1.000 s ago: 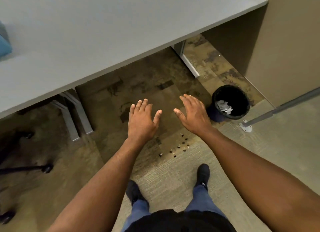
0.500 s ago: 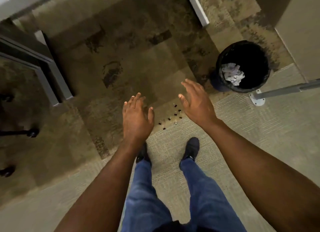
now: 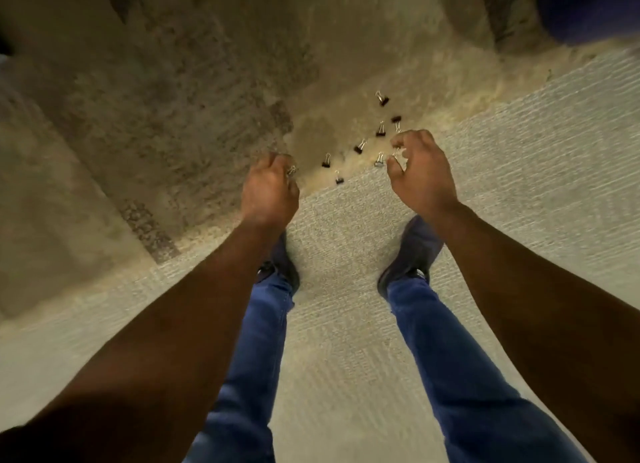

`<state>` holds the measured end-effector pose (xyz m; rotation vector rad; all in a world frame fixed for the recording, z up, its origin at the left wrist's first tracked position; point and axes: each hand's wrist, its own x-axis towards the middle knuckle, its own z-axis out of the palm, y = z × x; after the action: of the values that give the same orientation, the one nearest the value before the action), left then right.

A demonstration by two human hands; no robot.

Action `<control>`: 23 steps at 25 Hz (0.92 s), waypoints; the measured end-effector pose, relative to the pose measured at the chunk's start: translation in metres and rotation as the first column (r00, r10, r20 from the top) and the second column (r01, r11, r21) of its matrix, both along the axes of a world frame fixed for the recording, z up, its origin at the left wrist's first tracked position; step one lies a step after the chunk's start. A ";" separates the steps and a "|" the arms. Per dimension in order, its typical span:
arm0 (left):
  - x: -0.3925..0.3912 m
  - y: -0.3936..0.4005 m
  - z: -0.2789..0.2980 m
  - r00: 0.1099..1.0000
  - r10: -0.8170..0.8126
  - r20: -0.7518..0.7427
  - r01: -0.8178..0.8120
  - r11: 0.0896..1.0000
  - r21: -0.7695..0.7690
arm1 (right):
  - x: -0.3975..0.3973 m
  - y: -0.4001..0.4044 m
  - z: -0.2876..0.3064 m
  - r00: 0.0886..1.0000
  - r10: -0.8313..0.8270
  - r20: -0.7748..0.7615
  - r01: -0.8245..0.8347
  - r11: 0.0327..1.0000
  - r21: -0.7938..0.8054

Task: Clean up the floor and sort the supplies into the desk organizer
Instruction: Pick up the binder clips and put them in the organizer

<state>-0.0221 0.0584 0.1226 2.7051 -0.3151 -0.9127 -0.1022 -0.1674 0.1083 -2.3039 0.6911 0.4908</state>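
I am looking straight down at the floor [image 3: 346,289], and both of my arms are reaching toward it. Little black binder clips [image 3: 360,147] are lying in a loose bunch on the carpet, just past my feet, where the dark carpet is meeting the light carpet.

My left hand [image 3: 269,189] is curling at the left end of the bunch. Its grip is pinching one clip [image 3: 292,170], and the silver wire handles are sticking out by the fingertips. Two more clips are lying just to the right of that hand.

My right hand [image 3: 420,172] is bending its fingers over the right end of the bunch. Something silver is showing between its thumb and fingers, but the spot is blurry, so I cannot tell if that grip is holding a clip or only touching one. One silver clip [image 3: 379,159] is lying just left of the thumb. More clips are lying on the far side of that hand, and the farthest clip [image 3: 382,99] is sitting a little apart.

My shoes [image 3: 412,251] and blue jeans [image 3: 252,358] are showing under my arms. A dark blue bin [image 3: 588,9] is peeking in at the far right corner.
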 end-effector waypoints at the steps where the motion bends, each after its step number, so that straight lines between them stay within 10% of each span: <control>1: -0.004 0.005 -0.034 1.000 -0.004 -0.025 0.004 1.000 0.011 | -0.007 0.004 -0.030 0.999 -0.005 -0.036 0.005 1.000 0.002; 7: -0.016 0.029 -0.178 0.992 0.068 -0.109 -0.048 0.983 0.175 | -0.038 0.007 -0.160 0.932 -0.240 -0.273 0.237 0.971 -0.044; 18: -0.017 0.039 -0.238 1.000 -0.028 0.012 0.028 0.999 0.047 | -0.024 0.026 -0.230 0.958 -0.271 -0.090 0.259 0.957 -0.127; 21: -0.020 0.029 -0.229 0.970 0.220 -0.103 -0.227 0.972 -0.063 | -0.022 0.025 -0.227 0.957 -0.277 -0.091 0.268 0.958 -0.098; 23: -0.020 0.015 -0.221 0.723 0.528 -0.446 -0.635 0.762 -0.128 | -0.017 0.027 -0.219 0.946 -0.317 -0.069 0.317 0.948 -0.016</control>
<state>-0.0423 0.0735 -0.0984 2.0790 0.4586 -1.0609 -0.1193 -0.1405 -0.1105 -2.1316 1.0767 0.4201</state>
